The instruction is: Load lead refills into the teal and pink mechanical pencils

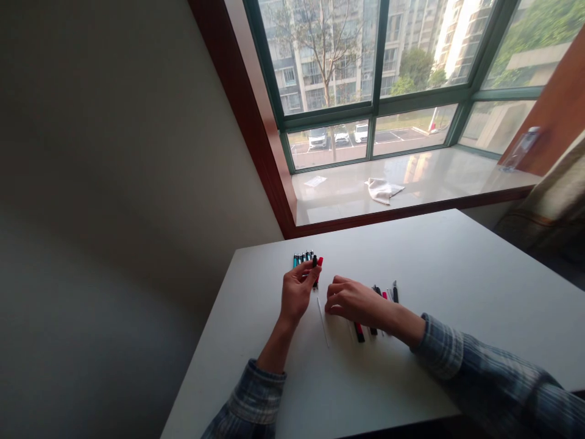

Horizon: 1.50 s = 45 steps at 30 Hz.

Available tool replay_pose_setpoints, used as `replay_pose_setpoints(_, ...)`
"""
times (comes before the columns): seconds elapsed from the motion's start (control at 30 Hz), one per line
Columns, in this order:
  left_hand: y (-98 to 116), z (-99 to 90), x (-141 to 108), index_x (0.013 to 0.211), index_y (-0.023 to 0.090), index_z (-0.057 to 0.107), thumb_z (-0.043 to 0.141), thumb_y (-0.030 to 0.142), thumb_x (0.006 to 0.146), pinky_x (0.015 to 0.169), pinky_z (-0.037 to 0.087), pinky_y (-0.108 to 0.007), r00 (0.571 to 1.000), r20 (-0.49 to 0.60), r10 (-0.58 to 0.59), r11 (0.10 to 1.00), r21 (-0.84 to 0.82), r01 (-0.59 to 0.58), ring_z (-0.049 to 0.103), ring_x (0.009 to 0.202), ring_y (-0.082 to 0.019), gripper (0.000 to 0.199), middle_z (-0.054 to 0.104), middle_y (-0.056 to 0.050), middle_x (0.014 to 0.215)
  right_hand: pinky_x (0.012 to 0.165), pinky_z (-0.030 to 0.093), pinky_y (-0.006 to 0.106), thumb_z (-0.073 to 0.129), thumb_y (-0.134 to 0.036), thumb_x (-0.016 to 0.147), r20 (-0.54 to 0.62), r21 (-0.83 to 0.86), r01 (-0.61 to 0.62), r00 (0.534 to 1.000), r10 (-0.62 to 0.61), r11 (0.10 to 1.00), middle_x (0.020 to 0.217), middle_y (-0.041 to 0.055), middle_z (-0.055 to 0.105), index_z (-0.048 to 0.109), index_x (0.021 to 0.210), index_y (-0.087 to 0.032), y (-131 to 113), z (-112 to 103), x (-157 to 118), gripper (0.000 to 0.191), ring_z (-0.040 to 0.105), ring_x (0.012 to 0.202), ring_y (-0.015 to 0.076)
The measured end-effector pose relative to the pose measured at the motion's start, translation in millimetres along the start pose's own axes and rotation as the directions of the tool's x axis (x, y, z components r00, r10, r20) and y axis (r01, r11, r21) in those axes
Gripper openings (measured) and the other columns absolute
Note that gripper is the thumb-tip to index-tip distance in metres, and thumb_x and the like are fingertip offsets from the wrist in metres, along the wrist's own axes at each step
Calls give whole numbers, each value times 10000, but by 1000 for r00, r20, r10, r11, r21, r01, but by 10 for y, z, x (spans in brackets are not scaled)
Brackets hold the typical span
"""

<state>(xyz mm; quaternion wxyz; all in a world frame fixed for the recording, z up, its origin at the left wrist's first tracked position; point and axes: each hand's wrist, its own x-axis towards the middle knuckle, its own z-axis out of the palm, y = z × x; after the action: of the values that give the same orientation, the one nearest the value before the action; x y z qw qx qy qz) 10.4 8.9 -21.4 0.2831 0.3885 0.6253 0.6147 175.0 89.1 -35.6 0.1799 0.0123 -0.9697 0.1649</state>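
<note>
My left hand [297, 294] is raised above the table, its fingers and thumb pinched on a pen piece with a black end [314, 261] and a red end [320, 261] side by side. Just behind it lies a row of several pens [299, 258] with teal and dark barrels, partly covered by the fingers. A thin white pen refill [323, 322] rests on the table between my hands. My right hand [350, 300] is low over the table to the right of that refill, fingers curled in toward the thumb; what they hold, if anything, is hidden.
Several pen parts, among them a red-and-black one [359, 332] and a black one [395, 292], lie under and beside my right forearm on the white table [439, 262]. Beyond stands a windowsill [338, 198] with a cloth [382, 190] and a clear bottle [521, 149].
</note>
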Motion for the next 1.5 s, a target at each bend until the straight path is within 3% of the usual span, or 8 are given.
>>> replay_pose_setpoints(0.13, -18, -15, 11, 1033, 162, 807, 828, 500, 758, 687, 544, -313, 1000, -4, 5, 1000, 6, -5, 676, 784, -203, 436, 762, -69, 874, 781, 525, 346, 632, -227, 997, 3, 9, -18, 1000, 18, 1000, 898, 54, 736, 759, 905, -216, -18, 2, -2, 157, 630, 826, 202)
replay_pose_setpoints(0.27, -31, -44, -1, 1044, 167, 807, 821, 507, 766, 720, 558, -334, 1000, 14, 12, 999, 30, -13, 687, 834, -225, 440, 771, -86, 916, 756, 554, 323, 575, -249, 1029, -99, 187, -154, 980, 175, 970, 952, 62, 736, 722, 1002, -206, 45, -98, -48, 155, 656, 865, 195)
replay_pose_setpoints(0.4, -32, -71, -52, 1074, 183, 807, 803, 528, 782, 747, 565, -360, 998, 54, 11, 994, 109, -17, 694, 865, -240, 452, 774, -101, 966, 769, 594, 340, 581, -367, 1022, -284, 499, -254, 856, 433, 829, 996, 61, 754, 712, 1109, -207, 234, -263, -109, 224, 699, 859, 187)
replay_pose_setpoints(0.53, -19, -70, -112, 1078, 195, 808, 794, 533, 794, 750, 563, -364, 994, 110, 14, 984, 177, -33, 693, 891, -250, 442, 775, -118, 1034, 852, 609, 383, 702, -457, 926, -319, 734, -182, 759, 568, 655, 1012, 75, 772, 743, 1065, -196, 359, -342, -128, 298, 726, 934, 214)
replay_pose_setpoints(0.77, -5, -36, -147, 1056, 209, 810, 781, 529, 810, 746, 550, -359, 978, 210, 4, 986, 165, -40, 680, 871, -236, 405, 773, -115, 1061, 848, 614, 378, 795, -475, 834, -236, 859, -112, 779, 582, 499, 964, 75, 777, 747, 1012, -179, 274, -343, -103, 349, 736, 899, 203)
replay_pose_setpoints(1.1, 9, -28, -122, 1093, 162, 798, 807, 513, 784, 687, 534, -324, 990, 123, -63, 994, 93, 52, 675, 806, -220, 468, 770, -103, 931, 848, 624, 373, 752, -411, 888, -290, 773, -125, 802, 522, 622, 977, 67, 777, 752, 1010, -178, 235, -335, -106, 263, 739, 913, 204)
replay_pose_setpoints(1.3, -15, -60, -61, 1090, 140, 796, 826, 490, 759, 665, 519, -300, 998, -20, -61, 998, 11, 61, 660, 746, -192, 483, 753, -72, 832, 744, 592, 304, 662, -234, 969, -246, 408, -165, 927, 282, 898, 925, 36, 761, 725, 1015, -190, 51, -204, -88, 90, 700, 797, 159)
replay_pose_setpoints(1.5, 59, -58, -42, 1051, 133, 799, 801, 487, 779, 579, 488, -260, 996, -73, -54, 999, 0, 54, 617, 661, -151, 447, 732, -54, 795, 773, 548, 300, 606, -146, 1001, -14, 63, 10, 1000, -10, 998, 993, 55, 741, 731, 1090, -206, -198, -91, 9, 165, 658, 890, 179)
